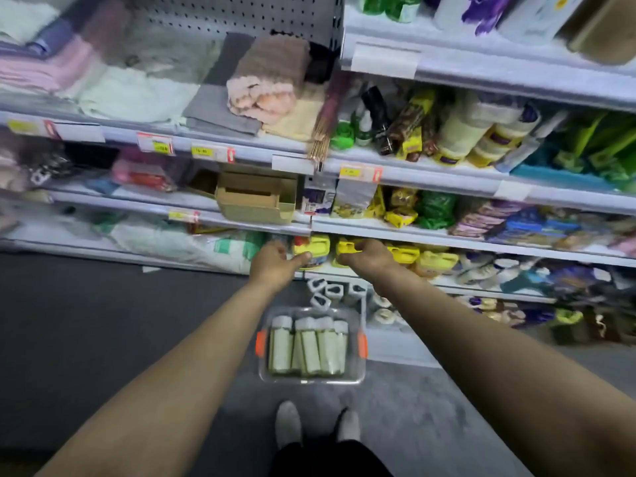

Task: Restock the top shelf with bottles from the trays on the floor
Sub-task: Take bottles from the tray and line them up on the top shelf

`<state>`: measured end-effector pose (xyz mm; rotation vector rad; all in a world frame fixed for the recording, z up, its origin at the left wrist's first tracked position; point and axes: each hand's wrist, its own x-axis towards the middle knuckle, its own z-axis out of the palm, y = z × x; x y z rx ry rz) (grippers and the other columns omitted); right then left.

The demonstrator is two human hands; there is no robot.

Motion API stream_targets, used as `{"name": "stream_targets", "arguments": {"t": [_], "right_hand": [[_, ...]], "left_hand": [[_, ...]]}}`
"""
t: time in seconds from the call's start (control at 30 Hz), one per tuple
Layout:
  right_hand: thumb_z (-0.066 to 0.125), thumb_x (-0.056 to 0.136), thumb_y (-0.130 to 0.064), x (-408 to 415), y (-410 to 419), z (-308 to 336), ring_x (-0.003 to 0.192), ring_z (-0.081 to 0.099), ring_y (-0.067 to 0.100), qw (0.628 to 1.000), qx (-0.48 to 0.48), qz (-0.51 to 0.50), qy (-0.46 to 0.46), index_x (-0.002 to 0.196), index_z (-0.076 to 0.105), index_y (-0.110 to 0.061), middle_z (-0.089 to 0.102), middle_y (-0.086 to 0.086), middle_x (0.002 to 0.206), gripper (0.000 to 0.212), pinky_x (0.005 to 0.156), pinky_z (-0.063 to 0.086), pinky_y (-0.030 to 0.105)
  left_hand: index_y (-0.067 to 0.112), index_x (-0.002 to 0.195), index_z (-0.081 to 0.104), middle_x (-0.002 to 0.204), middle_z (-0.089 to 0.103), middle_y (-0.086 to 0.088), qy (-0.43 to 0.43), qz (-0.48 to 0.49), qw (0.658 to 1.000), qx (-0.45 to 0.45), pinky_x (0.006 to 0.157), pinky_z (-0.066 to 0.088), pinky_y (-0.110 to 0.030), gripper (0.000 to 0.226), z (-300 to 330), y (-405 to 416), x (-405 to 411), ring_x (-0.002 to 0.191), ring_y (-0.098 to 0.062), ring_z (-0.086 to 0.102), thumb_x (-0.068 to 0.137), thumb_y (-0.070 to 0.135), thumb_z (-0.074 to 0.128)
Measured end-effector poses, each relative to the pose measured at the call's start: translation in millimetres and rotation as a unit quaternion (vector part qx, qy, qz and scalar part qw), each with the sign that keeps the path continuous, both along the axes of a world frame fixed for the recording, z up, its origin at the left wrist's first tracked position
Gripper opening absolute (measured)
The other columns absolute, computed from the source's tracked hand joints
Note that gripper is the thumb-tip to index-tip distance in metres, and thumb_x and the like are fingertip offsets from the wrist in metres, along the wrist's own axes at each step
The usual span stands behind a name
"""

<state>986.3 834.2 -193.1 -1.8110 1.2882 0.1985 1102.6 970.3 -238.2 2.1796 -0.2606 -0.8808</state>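
A clear plastic tray [361, 375] with orange latches sits on the floor in front of my feet, holding several pale bottles [311, 349] with white caps lying side by side. Both my arms reach over it to a low shelf. My left hand [275, 261] has its thumb against a yellow-capped jug [316, 247]. My right hand [366, 258] curls its fingers on the neighbouring yellow jug [346, 246]. The top shelf [481, 63] runs across the upper right, with green, purple and white packs on it.
Shelves fill the view: folded towels [268, 77] upper left, a cardboard box [256, 199] mid-shelf, snack packs and rolls to the right. More white-capped bottles [330, 292] stand on the lowest shelf behind the tray. Grey floor lies to the left.
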Motion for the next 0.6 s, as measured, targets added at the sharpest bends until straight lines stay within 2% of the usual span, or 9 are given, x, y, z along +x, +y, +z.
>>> {"name": "stream_targets", "arguments": {"t": [0.07,0.13,0.17,0.23,0.27,0.3,0.37,0.47,0.6], "right_hand": [[0.074,0.088,-0.032,-11,-1,-23,0.109,0.063,0.035,1.0,0.014,0.0,0.016,0.125,0.06,0.006,0.065,0.022,0.123,0.055,0.096,0.053,0.047],[0.075,0.087,-0.029,-21,-2,-48,0.107,0.063,0.034,0.999,0.021,0.0,0.035,0.12,0.062,0.006,0.066,0.02,0.117,0.05,0.094,0.052,0.045],[0.075,0.086,-0.028,-26,-3,-59,0.105,0.062,0.032,0.999,0.028,0.0,0.044,0.114,0.065,0.004,0.064,0.017,0.111,0.043,0.093,0.051,0.042],[0.075,0.086,-0.026,-37,-3,-82,0.096,0.06,0.028,0.997,0.048,-0.008,0.052,0.102,0.068,-0.005,0.061,0.011,0.101,0.027,0.085,0.051,0.036],[0.075,0.086,-0.025,-40,-3,-90,0.094,0.059,0.026,0.997,0.056,-0.009,0.052,0.103,0.067,-0.007,0.061,0.009,0.101,0.025,0.081,0.049,0.033],[0.074,0.086,-0.026,-45,-4,-109,0.093,0.059,0.025,0.996,0.068,-0.004,0.062,0.108,0.067,-0.007,0.062,0.01,0.103,0.03,0.077,0.047,0.031],[0.075,0.085,-0.027,-51,-4,-132,0.091,0.059,0.023,0.994,0.079,-0.004,0.07,0.116,0.066,-0.005,0.065,0.01,0.107,0.038,0.073,0.045,0.028],[0.074,0.086,-0.029,-59,-7,-170,0.111,0.061,0.028,0.992,0.09,-0.002,0.091,0.127,0.061,-0.002,0.064,0.009,0.121,0.051,0.086,0.05,0.032],[0.071,0.09,-0.027,-63,-11,-218,0.125,0.056,0.029,0.99,0.101,0.002,0.102,0.137,0.053,0.001,0.058,0.014,0.137,0.058,0.094,0.045,0.031]], "left_hand": [[0.005,0.117,0.063,0.116,0.068,-0.015,0.031,0.014,0.999,-0.002,0.094,0.051,-0.037,0.061,-22,1,-15,0.113,-0.033,0.063,0.077,0.046,0.083],[0.01,0.088,0.063,0.097,0.069,-0.021,0.056,0.03,0.998,-0.001,0.082,0.051,-0.04,0.046,-52,1,-29,0.102,-0.037,0.067,0.069,0.044,0.087],[0.012,0.083,0.058,0.092,0.067,-0.021,0.071,0.031,0.997,0.004,0.077,0.048,-0.037,0.042,-65,1,-38,0.097,-0.036,0.067,0.072,0.041,0.087],[0.01,0.095,0.062,0.095,0.067,-0.013,0.08,0.028,0.996,0.023,0.081,0.05,-0.036,0.045,-88,5,-55,0.097,-0.029,0.066,0.075,0.044,0.083],[0.01,0.103,0.064,0.096,0.068,-0.009,0.073,0.021,0.997,0.028,0.085,0.053,-0.037,0.056,-93,6,-60,0.097,-0.027,0.066,0.071,0.053,0.082],[0.011,0.107,0.065,0.096,0.069,-0.007,0.079,0.024,0.996,0.036,0.087,0.055,-0.039,0.066,-113,4,-68,0.097,-0.027,0.067,0.066,0.061,0.079],[0.012,0.112,0.066,0.099,0.068,-0.004,0.093,0.023,0.995,0.038,0.09,0.055,-0.041,0.063,-132,4,-77,0.101,-0.027,0.067,0.071,0.058,0.079],[0.007,0.125,0.063,0.118,0.066,-0.009,0.108,0.03,0.992,0.055,0.096,0.051,-0.036,0.061,-163,-2,-89,0.112,-0.027,0.063,0.083,0.048,0.076],[0.005,0.128,0.06,0.122,0.067,-0.012,0.13,0.047,0.987,0.08,0.08,0.043,-0.028,0.064,-210,-7,-98,0.111,-0.027,0.063,0.084,0.049,0.075]]}}
